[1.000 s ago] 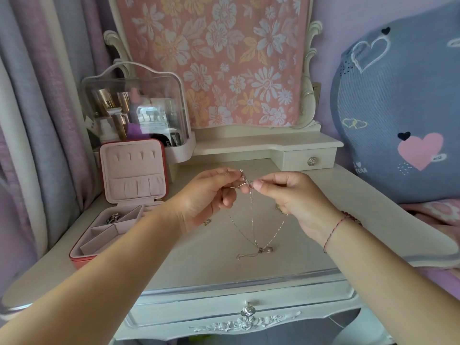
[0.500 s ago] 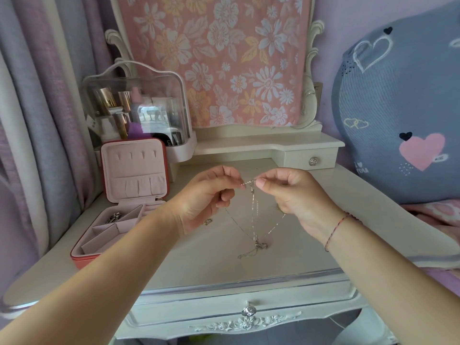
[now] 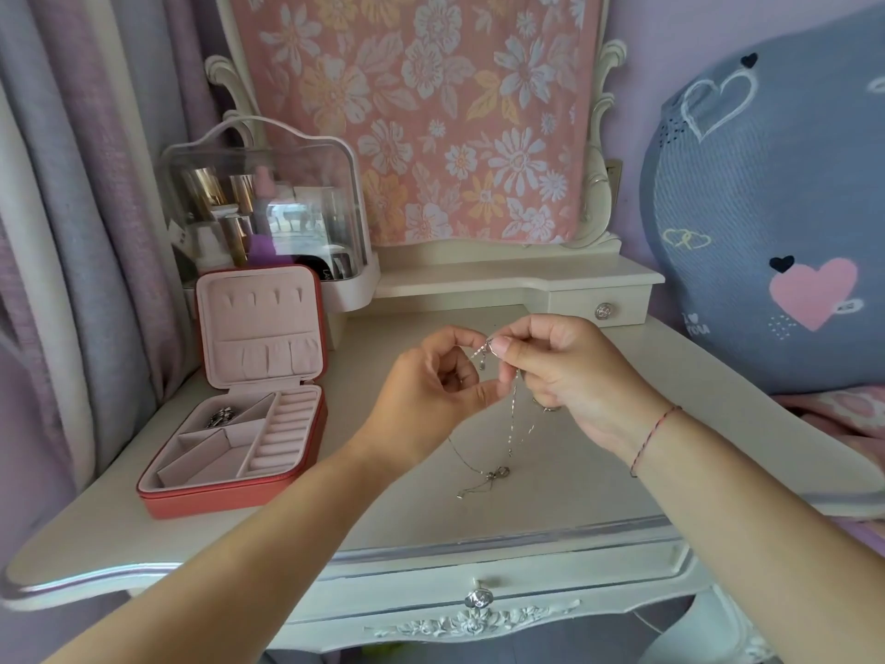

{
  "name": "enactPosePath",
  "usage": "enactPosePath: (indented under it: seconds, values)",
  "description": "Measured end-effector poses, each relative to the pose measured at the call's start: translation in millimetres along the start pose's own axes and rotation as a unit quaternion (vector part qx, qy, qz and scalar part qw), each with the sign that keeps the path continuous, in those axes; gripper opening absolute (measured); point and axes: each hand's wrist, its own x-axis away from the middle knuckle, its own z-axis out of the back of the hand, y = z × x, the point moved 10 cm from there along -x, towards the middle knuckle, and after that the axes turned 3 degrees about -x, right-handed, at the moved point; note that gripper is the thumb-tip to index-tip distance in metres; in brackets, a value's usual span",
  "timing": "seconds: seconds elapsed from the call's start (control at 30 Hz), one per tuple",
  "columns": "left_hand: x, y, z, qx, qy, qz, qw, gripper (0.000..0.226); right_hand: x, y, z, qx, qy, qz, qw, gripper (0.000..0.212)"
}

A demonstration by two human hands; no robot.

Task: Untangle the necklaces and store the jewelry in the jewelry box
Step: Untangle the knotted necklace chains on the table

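Silver necklaces (image 3: 510,424) hung nearly upright from the tangle (image 3: 484,351), their bow pendant (image 3: 498,473) seeming to touch the table (image 3: 550,515). The left hand (image 3: 421,400) and the right hand (image 3: 560,371) each pinched that tangle from its own side. The open jewelry box (image 3: 215,501) lay well to the left, nearer the left hand.

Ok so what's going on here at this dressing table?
A person is working on tangled silver necklace chains. The left hand and right hand both pinch them close together at the top, above the dressing table, while the lower ends and a bow-shaped pendant trail onto it. The red jewelry box stands open to the left, with one silver piece in a back compartment.
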Motion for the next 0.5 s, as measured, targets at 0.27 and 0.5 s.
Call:
enactPosePath:
  seconds: [0.27,0.5]
  values:
    - [-1.0,-2.5,5.7,0.018,0.031,0.008,0.999,0.009,-0.6,5.0,4.9,0.018,-0.003,-0.014,1.000,0.010]
    - [-2.2,-9.6,3.2,-0.043,0.018,0.025,0.999,0.036,0.6,7.8,3.7,0.007,-0.010,-0.027,1.000,0.011]
